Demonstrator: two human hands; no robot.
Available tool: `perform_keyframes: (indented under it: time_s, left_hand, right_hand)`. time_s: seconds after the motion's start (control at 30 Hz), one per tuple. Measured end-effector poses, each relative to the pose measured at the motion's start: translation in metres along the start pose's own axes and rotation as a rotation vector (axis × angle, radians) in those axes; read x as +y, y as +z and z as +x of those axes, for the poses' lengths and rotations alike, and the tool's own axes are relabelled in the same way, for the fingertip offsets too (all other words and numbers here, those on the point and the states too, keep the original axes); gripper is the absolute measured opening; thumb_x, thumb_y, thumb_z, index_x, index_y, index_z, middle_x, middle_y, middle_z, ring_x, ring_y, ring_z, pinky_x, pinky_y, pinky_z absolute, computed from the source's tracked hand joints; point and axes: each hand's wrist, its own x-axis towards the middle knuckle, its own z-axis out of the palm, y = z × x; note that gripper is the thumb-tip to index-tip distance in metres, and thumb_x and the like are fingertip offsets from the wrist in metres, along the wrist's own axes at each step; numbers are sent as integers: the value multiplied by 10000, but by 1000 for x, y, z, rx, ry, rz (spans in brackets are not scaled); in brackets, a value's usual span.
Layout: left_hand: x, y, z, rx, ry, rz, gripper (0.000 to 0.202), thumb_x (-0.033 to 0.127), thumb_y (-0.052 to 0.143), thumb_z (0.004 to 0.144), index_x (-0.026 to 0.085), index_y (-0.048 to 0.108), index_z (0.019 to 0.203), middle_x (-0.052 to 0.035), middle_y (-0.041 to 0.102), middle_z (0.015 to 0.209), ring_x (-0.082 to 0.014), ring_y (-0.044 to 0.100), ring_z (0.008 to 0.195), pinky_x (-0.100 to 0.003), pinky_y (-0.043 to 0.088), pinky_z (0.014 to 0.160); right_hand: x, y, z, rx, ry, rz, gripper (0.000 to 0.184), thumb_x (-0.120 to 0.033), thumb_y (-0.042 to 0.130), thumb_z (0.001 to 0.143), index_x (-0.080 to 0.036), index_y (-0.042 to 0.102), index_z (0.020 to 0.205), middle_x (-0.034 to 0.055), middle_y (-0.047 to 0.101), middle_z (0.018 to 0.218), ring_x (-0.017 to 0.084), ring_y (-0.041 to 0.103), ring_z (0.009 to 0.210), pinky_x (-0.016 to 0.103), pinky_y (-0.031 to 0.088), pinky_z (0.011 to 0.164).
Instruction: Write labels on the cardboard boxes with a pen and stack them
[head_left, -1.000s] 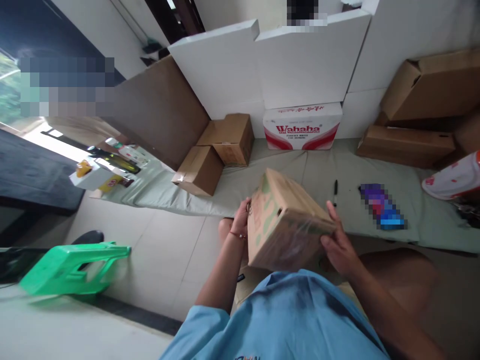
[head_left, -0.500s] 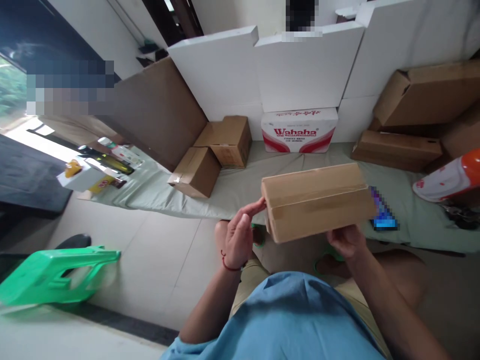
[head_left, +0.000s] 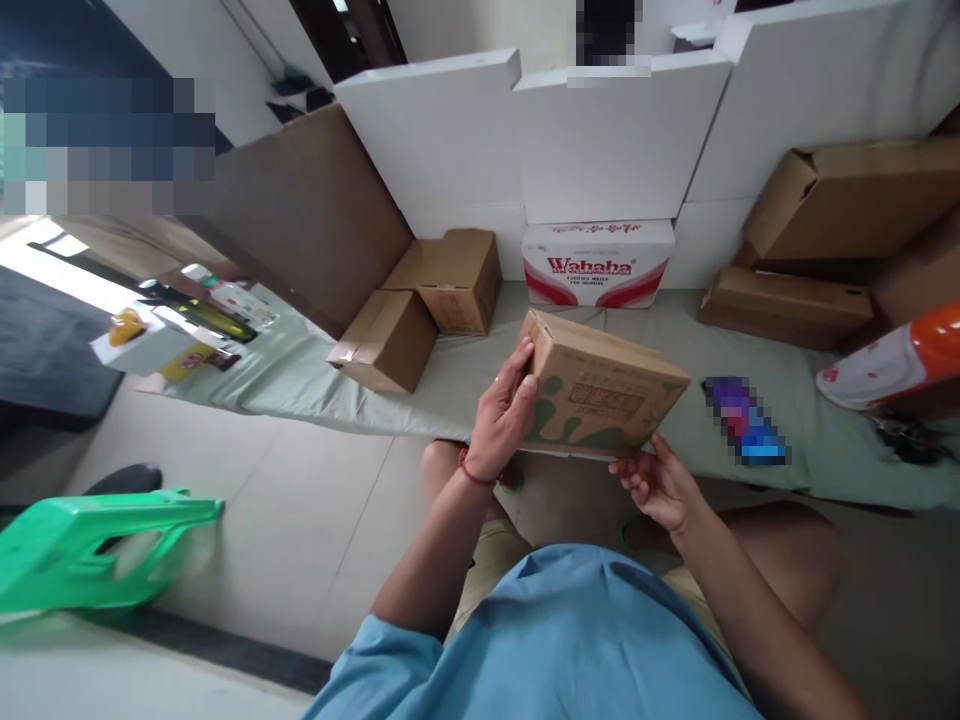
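Note:
A brown cardboard box (head_left: pixel 600 400) is held tilted in front of me, above the table's front edge. Green splash shapes and a printed label show on the side facing me. My left hand (head_left: pixel 504 415) grips its left end, thumb on the printed side and fingers over the end panel. At the lower right corner, my right hand (head_left: pixel 660 485) holds the box with its fingertips, the other fingers curled below. The box's far side and underside are hidden.
On the cloth-covered table (head_left: pixel 450 400) stand two small open cartons (head_left: pixel 390 340), a Wahaba-style white-and-red carton printed "Wahaha" (head_left: pixel 598 265), a blurred-out phone-like object (head_left: pixel 746 420) and an orange-white cylinder (head_left: pixel 892 355). Bottles (head_left: pixel 199 310) lie left; a green plastic stool (head_left: pixel 112 550) is on the floor.
The box has turned so its printed side with green shapes faces me. My left hand has moved right and closed on its end; my right hand has shifted left to the lower corner.

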Motion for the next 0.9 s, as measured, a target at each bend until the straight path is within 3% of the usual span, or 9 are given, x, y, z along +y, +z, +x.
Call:
perform_keyframes:
  time_s: [0.13,0.23,0.33,0.4,0.47,0.57,0.67,0.77,0.9]
  left_hand:
    - [-10,-5,2,26,-67,-95,570,384,749,949,261,644,1495,-79,501,1687,-317,422,1598,-490,270,1360]
    - [-15,-13,-5,0,-49,-202,647,254,802,805,262,670,1439,-80,519,1670,-339,388,1612,-497,271,1354]
    - [-21,-19,-15,91,-80,-374,451,260,734,772,263,722,1223,-72,617,1564,-324,494,1523,-474,426,1243]
    - [-26,-21,-20,214,-189,-467,276,346,696,821,261,705,1084,-67,697,1421,-290,618,1349,-409,537,1064]
    - [-32,-20,-25,299,-312,-513,288,477,659,890,269,691,1086,-59,723,1325,-258,661,1208,-355,554,933]
    - [-40,-15,-31,311,-418,-514,416,593,621,927,291,687,1205,-49,696,1359,-245,632,1203,-330,531,902]
    - [-47,-11,-38,276,-429,-511,383,432,777,813,283,688,1154,-25,708,1274,-224,613,1191,-303,500,937]
    - [-52,-7,-47,243,-415,-578,361,281,829,702,255,667,1023,2,711,1093,-195,625,1102,-298,495,978]
    - [-60,-1,-52,219,-495,-646,361,502,784,815,239,663,1031,-28,721,1068,-224,661,1070,-347,538,952]
  right_hand:
    - [-4,9,-5,1,-3,-63,579,-624,417,1073,-134,718,1134,176,817,1021,120,718,606,145,542,457]
    - [-7,4,-5,-7,-88,-54,404,-570,561,1033,-198,716,1022,109,821,1027,92,687,591,109,483,408]
    - [-15,-3,-8,12,-221,-43,254,-468,684,970,-233,672,874,53,824,1018,91,688,610,104,449,386]
    - [-23,-2,-13,30,-344,-67,135,-396,720,937,-265,699,961,31,825,1079,129,763,759,142,533,459]
    - [-33,4,-20,37,-475,-105,227,-338,729,918,-307,713,1142,12,822,1137,161,796,909,207,625,587]
    - [-50,17,-28,34,-600,-128,386,-228,712,884,-332,701,1256,-19,819,1160,152,797,960,252,666,747]
    - [-66,25,-27,55,-642,-166,527,-136,696,819,-332,693,1307,-33,823,1130,136,795,930,244,660,790]
    - [-80,27,-17,108,-690,-222,572,-193,722,819,-324,669,1373,-10,824,1146,198,798,1021,340,674,866]
    - [-85,35,-6,178,-723,-274,378,-416,766,868,-259,741,1211,38,820,1189,261,758,1189,400,650,977]
